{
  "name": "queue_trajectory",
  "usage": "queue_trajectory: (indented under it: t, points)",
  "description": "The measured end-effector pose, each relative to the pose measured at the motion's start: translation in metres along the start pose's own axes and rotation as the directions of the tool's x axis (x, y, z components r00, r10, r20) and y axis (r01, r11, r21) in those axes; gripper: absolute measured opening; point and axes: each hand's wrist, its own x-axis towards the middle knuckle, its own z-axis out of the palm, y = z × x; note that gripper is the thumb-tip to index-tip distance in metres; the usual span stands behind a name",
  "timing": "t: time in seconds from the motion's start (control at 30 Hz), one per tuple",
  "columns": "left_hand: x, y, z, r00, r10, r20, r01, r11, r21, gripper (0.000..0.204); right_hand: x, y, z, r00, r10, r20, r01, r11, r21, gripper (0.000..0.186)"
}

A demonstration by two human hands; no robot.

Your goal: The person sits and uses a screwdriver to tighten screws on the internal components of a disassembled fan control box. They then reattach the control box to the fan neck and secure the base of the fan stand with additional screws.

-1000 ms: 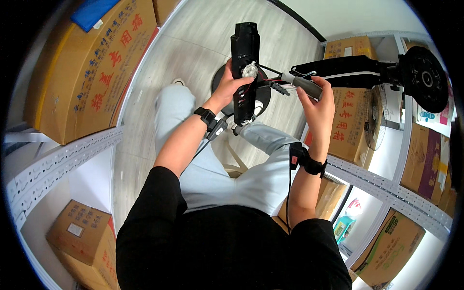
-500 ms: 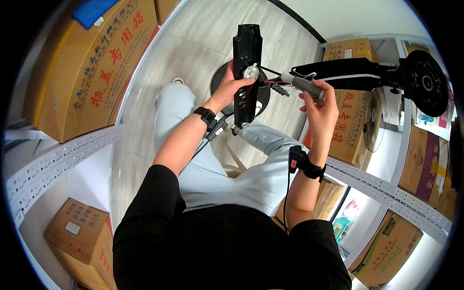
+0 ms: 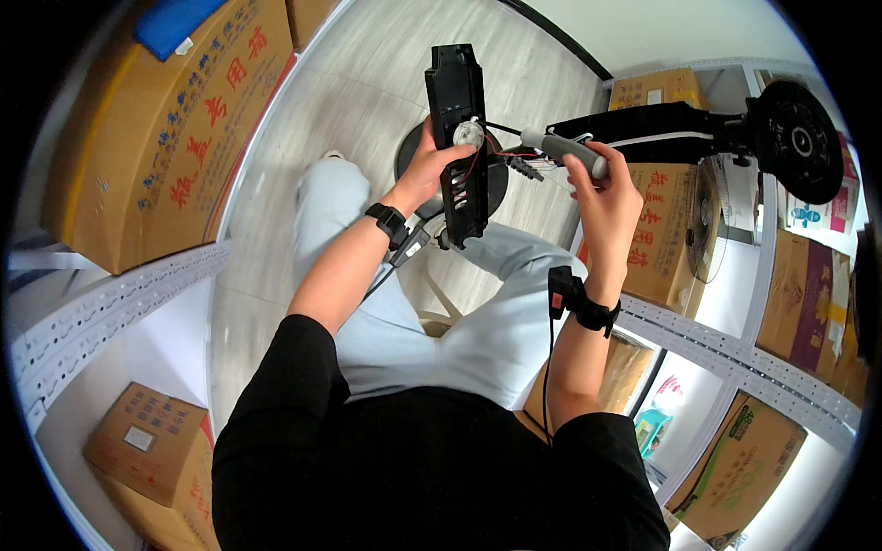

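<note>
My left hand [image 3: 426, 170] grips a long black plastic housing [image 3: 468, 203] by its left edge, thumb across its face. A clear round part [image 3: 468, 134] is set in the housing, beside the thumb. In my right hand [image 3: 606, 188] is a screwdriver [image 3: 571, 152] with a grey handle, tilted so its dark shaft reaches left to the round part's upper right edge; whether the tip touches a screw is too small to tell. Thin red and white wires and a black terminal strip [image 3: 525, 167] hang between the housing and a long black arm piece [image 3: 634, 133] at the right.
The arm piece ends in a black disc [image 3: 797, 142] at the far right. Beneath the housing a round black base [image 3: 411, 161] stands on the floor. Metal shelves [image 3: 735, 363] with cardboard boxes [image 3: 175, 138] flank me on both sides. A wire fan guard [image 3: 707, 220] leans at the right shelf.
The housing has shifted slightly left and turned a little. The screwdriver has moved left with it, and its shaft now shows reaching the round part.
</note>
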Motion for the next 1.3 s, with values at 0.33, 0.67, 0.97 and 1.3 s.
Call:
queue_trajectory:
  t: [0.33, 0.67, 0.97, 1.3]
  points:
    - [-0.02, -0.005, 0.026, 0.999, -0.024, 0.037, 0.025, 0.999, -0.023, 0.066, -0.013, 0.006, -0.028, 0.991, -0.136, -0.019, 0.137, 0.973, 0.183, 0.033]
    - [-0.047, 0.0, 0.053, 0.991, -0.123, 0.059, 0.127, 0.989, -0.07, 0.059, -0.013, 0.003, -0.073, 0.985, -0.157, 0.076, 0.155, 0.987, 0.041, 0.038]
    - [-0.041, -0.001, 0.069, 0.991, -0.124, 0.045, 0.126, 0.991, -0.048, 0.051, -0.007, 0.011, -0.075, 0.983, -0.179, -0.035, 0.182, 0.973, 0.141, 0.038]
    - [-0.036, -0.015, 0.064, 0.982, -0.184, 0.053, 0.186, 0.982, -0.042, 0.056, -0.001, 0.03, -0.058, 0.985, -0.131, -0.11, 0.135, 0.99, 0.033, 0.039]
